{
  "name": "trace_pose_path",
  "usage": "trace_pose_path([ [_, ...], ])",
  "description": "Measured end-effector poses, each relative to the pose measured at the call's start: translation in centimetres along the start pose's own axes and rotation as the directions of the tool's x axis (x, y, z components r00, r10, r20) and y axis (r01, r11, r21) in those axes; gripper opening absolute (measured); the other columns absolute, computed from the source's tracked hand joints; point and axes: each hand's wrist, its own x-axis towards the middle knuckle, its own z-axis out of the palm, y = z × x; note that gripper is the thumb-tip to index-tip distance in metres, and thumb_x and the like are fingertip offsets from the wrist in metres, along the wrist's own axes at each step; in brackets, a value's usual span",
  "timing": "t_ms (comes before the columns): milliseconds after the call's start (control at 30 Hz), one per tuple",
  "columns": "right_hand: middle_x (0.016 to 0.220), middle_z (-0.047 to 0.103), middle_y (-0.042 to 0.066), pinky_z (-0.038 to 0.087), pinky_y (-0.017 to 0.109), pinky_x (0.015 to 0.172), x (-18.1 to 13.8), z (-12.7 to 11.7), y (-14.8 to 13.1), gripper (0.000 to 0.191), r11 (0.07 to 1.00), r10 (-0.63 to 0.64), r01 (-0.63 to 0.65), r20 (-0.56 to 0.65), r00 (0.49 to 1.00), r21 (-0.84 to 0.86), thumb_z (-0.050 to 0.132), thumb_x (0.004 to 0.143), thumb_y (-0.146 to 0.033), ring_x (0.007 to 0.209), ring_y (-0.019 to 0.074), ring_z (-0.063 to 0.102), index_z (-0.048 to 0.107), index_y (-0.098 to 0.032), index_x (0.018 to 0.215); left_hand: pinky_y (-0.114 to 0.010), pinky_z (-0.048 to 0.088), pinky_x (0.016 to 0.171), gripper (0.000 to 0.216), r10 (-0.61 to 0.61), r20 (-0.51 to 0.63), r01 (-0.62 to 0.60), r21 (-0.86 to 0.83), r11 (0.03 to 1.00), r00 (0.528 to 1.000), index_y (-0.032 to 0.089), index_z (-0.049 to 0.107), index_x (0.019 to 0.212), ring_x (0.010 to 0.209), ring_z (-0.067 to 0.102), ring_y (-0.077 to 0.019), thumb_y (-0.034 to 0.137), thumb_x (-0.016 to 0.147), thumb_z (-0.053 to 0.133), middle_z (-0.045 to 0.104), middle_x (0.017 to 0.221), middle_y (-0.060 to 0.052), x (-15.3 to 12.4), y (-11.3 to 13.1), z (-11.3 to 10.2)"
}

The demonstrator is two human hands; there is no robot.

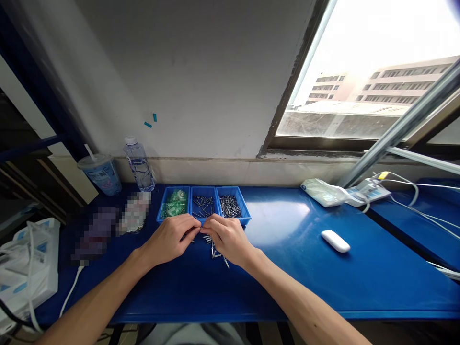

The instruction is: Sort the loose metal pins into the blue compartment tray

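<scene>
My left hand (178,235) and my right hand (229,238) meet fingertip to fingertip over the table, just in front of the blue bins. Both are closed in a pinch; whatever lies between the fingertips is too small or hidden to make out. Beneath my right hand several slim metal screw-like pieces (212,250) lie loose on the table. The left blue bin (159,214) holds green-and-clear packets (176,203). Dark screws (203,205) fill the middle bin, and shinier metal screw-like pieces (230,206) the right one. My hands hide the bins' front edges in part.
A water bottle (139,165) and a lidded cup (101,173) stand at the back left, near a white cable (72,292) and power strips (43,254). On the right of the blue table (287,282) are a white case (335,241) and a soft packet (325,192).
</scene>
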Motion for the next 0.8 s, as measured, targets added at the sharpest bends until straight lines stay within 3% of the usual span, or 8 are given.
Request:
trace_pose_path([
  [567,0.089,0.072,0.004,0.044,0.024,0.063,0.5,-1.4,0.3,0.028,0.987,-0.103,0.101,-0.008,0.995,-0.128,0.044,0.110,-0.015,0.066,0.0110,0.066,0.063,-0.019,0.090,-0.028,0.045,0.068,0.022,-0.021,-0.031,0.023,0.039,0.999,0.999,0.019,0.068,0.098,0.074,0.064,-0.0157,0.026,0.109,0.050,0.070,0.082,-0.002,0.4,0.1,-0.4],
  [800,0.088,0.073,0.003,0.044,0.024,0.062,0.6,-1.7,0.5,0.029,0.991,-0.075,0.074,-0.008,0.997,-0.107,0.047,0.112,-0.022,0.065,0.0102,0.064,0.064,-0.019,0.089,-0.028,0.045,0.069,0.021,-0.027,-0.034,0.028,0.042,0.999,0.999,0.019,0.068,0.099,0.075,0.064,-0.0156,0.026,0.109,0.051,0.070,0.083,-0.002,0.3,-0.1,-0.4],
])
